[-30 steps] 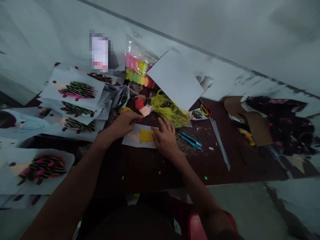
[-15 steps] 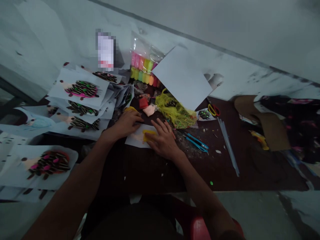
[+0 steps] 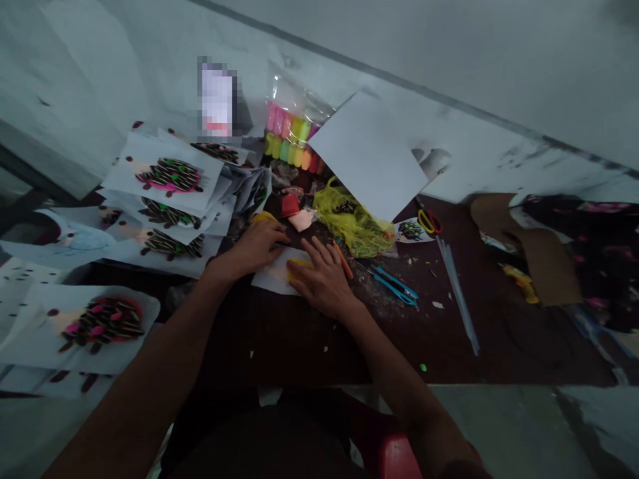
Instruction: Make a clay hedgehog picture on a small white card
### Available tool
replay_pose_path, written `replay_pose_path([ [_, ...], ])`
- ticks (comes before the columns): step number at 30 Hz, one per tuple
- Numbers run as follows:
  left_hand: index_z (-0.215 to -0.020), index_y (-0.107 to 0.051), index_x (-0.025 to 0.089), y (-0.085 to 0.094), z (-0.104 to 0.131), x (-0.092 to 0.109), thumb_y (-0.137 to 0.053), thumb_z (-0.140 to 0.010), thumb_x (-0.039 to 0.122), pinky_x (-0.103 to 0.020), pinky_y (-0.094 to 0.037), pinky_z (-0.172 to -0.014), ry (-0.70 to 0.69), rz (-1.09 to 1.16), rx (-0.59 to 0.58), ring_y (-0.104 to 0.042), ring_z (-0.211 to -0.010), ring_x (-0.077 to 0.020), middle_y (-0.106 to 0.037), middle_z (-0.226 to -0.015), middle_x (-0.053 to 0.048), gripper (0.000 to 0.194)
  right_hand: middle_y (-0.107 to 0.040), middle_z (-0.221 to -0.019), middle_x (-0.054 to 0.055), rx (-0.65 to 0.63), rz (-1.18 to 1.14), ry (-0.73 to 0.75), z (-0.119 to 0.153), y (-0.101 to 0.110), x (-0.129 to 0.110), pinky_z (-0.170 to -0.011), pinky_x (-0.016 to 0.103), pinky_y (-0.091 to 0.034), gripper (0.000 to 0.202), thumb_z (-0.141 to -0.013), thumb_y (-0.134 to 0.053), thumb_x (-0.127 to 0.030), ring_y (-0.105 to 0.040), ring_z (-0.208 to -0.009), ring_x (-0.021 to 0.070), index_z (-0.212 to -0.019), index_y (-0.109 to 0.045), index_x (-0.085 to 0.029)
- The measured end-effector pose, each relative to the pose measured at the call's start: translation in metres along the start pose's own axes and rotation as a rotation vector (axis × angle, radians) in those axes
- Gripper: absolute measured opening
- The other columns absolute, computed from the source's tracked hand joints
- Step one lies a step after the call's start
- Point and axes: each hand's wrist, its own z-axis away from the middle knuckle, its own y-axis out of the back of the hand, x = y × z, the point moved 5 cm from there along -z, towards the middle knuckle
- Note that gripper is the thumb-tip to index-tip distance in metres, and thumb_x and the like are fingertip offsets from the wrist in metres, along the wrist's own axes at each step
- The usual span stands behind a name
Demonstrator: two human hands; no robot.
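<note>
A small white paper lies on the dark table, bearing a pale peach shape and a flat yellow piece. My right hand rests over the paper's right part, fingers spread, its fingertips and thumb at the yellow piece. At the paper's upper left edge is my left hand, palm down with its fingers slightly bent and apart; nothing shows in its grasp. Yellow material sits just behind the left hand. An orange stick-like tool lies beside the right fingers.
Hedgehog pictures are stacked at left. Behind the hands lie peach clay, a yellow-green bag, bagged coloured clay and a large white sheet. Blue cutters, scissors and clear sticks lie right.
The whole view has shifted slightly. My right fingers have moved a little over the yellow piece, and more of the orange tool shows beside them. My left hand stays almost the same.
</note>
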Motion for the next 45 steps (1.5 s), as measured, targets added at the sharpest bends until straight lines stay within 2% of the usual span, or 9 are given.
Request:
replay_pose_path([
  [9, -0.107, -0.077, 0.015, 0.003, 0.001, 0.006, -0.057, -0.085, 0.017, -0.046, -0.047, -0.100, -0.001, -0.022, 0.001, -0.062, -0.109, -0.0288, -0.071, -0.116, -0.013, 0.030, -0.038, -0.161, 0.013, 0.018, 0.013, -0.018, -0.006, -0.002, -0.002, -0.119, 0.059, -0.024, 0.039, -0.098, -0.057, -0.045, -0.026, -0.152, 0.0344, -0.131, -0.066, -0.028],
  [14, -0.109, -0.077, 0.018, 0.004, 0.000, 0.009, -0.057, -0.084, 0.014, -0.044, -0.047, -0.101, 0.010, -0.029, 0.002, -0.062, -0.110, -0.0271, -0.070, -0.117, -0.010, 0.032, -0.040, -0.159, 0.012, 0.008, 0.021, -0.020, -0.008, -0.003, -0.002, -0.119, 0.059, -0.024, 0.036, -0.098, -0.057, -0.045, -0.027, -0.151, 0.0339, -0.128, -0.068, -0.028],
  [18, -0.109, -0.077, 0.016, 0.003, 0.000, 0.008, -0.058, -0.084, 0.014, -0.046, -0.047, -0.100, 0.009, -0.025, -0.017, -0.062, -0.108, -0.0284, -0.070, -0.117, -0.013, 0.031, -0.039, -0.160, 0.011, 0.037, 0.011, -0.038, -0.007, 0.000, 0.001, -0.119, 0.058, -0.025, 0.038, -0.099, -0.055, -0.045, -0.029, -0.151, 0.0327, -0.131, -0.067, -0.028],
  [24, -0.105, -0.077, 0.018, 0.003, 0.000, 0.006, -0.058, -0.083, 0.016, -0.045, -0.048, -0.098, 0.002, 0.022, 0.020, -0.063, -0.106, -0.0274, -0.071, -0.115, -0.012, 0.030, -0.041, -0.159, 0.012, 0.034, 0.030, -0.038, -0.006, -0.002, 0.004, -0.119, 0.060, -0.024, 0.037, -0.098, -0.056, -0.045, -0.029, -0.150, 0.0339, -0.130, -0.068, -0.030],
  [30, -0.109, -0.075, 0.019, 0.004, 0.001, 0.007, -0.056, -0.083, 0.020, -0.047, -0.046, -0.100, 0.022, -0.006, 0.022, -0.063, -0.109, -0.0288, -0.070, -0.116, -0.011, 0.033, -0.039, -0.160, 0.013, 0.170, 0.019, -0.081, 0.003, 0.007, 0.022, -0.118, 0.058, -0.028, 0.036, -0.101, -0.052, -0.040, -0.030, -0.150, 0.0328, -0.130, -0.068, -0.027],
  [33, -0.108, -0.075, 0.019, 0.005, 0.000, 0.008, -0.057, -0.083, 0.022, -0.046, -0.046, -0.098, 0.019, -0.007, 0.032, -0.063, -0.106, -0.0283, -0.071, -0.112, -0.010, 0.031, -0.042, -0.159, 0.010, 0.134, -0.012, -0.005, 0.008, 0.006, 0.021, -0.119, 0.058, -0.026, 0.030, -0.099, -0.054, -0.041, -0.029, -0.151, 0.0319, -0.118, -0.074, -0.028],
  [36, -0.104, -0.075, 0.020, 0.005, 0.000, 0.008, -0.059, -0.081, 0.022, -0.044, -0.045, -0.097, 0.020, 0.007, 0.058, -0.062, -0.104, -0.0270, -0.071, -0.108, -0.009, 0.028, -0.040, -0.160, 0.011, 0.069, -0.028, 0.073, 0.009, 0.003, 0.013, -0.120, 0.059, -0.023, 0.031, -0.098, -0.056, -0.042, -0.027, -0.152, 0.0320, -0.120, -0.073, -0.028],
  [40, -0.101, -0.075, 0.020, 0.004, 0.000, 0.009, -0.058, -0.080, 0.020, -0.042, -0.045, -0.095, 0.034, 0.019, 0.061, -0.062, -0.102, -0.0263, -0.071, -0.105, -0.008, 0.027, -0.037, -0.161, 0.014, 0.013, -0.014, 0.066, 0.007, 0.000, 0.006, -0.120, 0.062, -0.021, 0.037, -0.097, -0.059, -0.042, -0.026, -0.152, 0.0346, -0.129, -0.068, -0.027],
  [45, -0.103, -0.075, 0.020, 0.004, 0.000, 0.008, -0.057, -0.082, 0.022, -0.045, -0.043, -0.094, 0.033, -0.004, 0.042, -0.060, -0.103, -0.0282, -0.070, -0.105, -0.009, 0.028, -0.040, -0.160, 0.011, 0.007, -0.001, 0.041, 0.007, 0.000, 0.003, -0.121, 0.060, -0.022, 0.037, -0.097, -0.058, -0.045, -0.026, -0.152, 0.0333, -0.127, -0.069, -0.027],
])
